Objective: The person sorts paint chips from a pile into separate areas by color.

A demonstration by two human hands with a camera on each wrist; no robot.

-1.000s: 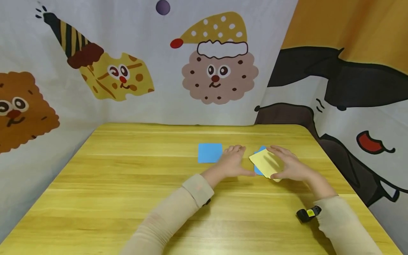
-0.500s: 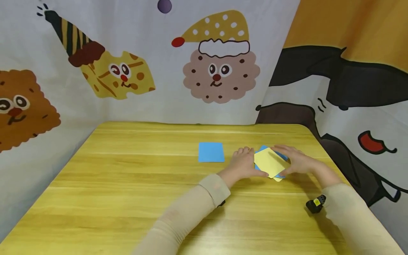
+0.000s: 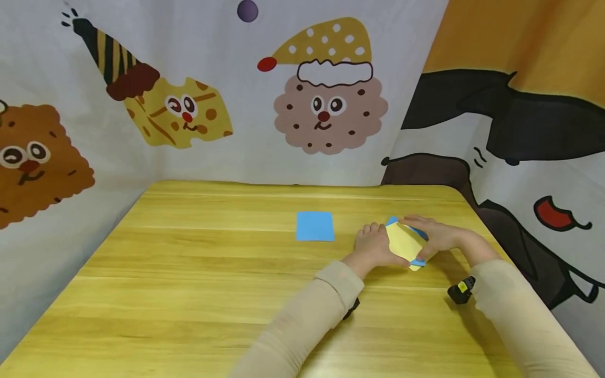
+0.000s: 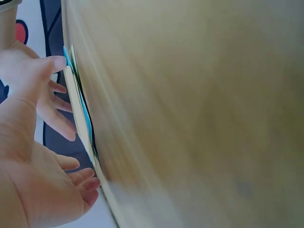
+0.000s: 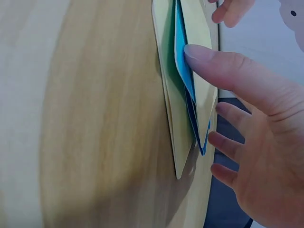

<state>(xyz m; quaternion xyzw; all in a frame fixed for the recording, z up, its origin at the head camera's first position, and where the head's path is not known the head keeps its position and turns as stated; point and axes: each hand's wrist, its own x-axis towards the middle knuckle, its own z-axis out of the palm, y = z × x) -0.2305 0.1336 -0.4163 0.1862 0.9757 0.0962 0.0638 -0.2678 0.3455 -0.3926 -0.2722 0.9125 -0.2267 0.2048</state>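
A loose stack of yellow and blue square paper sheets [image 3: 404,241] is at the right of the table, a yellow sheet on top and blue corners showing beneath. My right hand [image 3: 437,237] spans the stack's right side. In the right wrist view its thumb [image 5: 209,59] presses on the blue and yellow edges, fingers on the far side. From the left, my left hand [image 3: 375,248] lies along the stack with its thumb at the near edge. Its fingers [image 4: 83,183] are loosely bent in the left wrist view, around the stack's far end.
A single blue square sheet [image 3: 315,226] lies flat left of the hands. The wooden table [image 3: 189,294] ends at a curtain [image 3: 255,163] with cartoon prints. Black wrist cameras sit by the sleeves, one under the right cuff [image 3: 487,273].
My left hand has moved right, up against the stack. The top yellow sheet has shifted right and blue edges now show at its right side. The right hand stays nearly in place.
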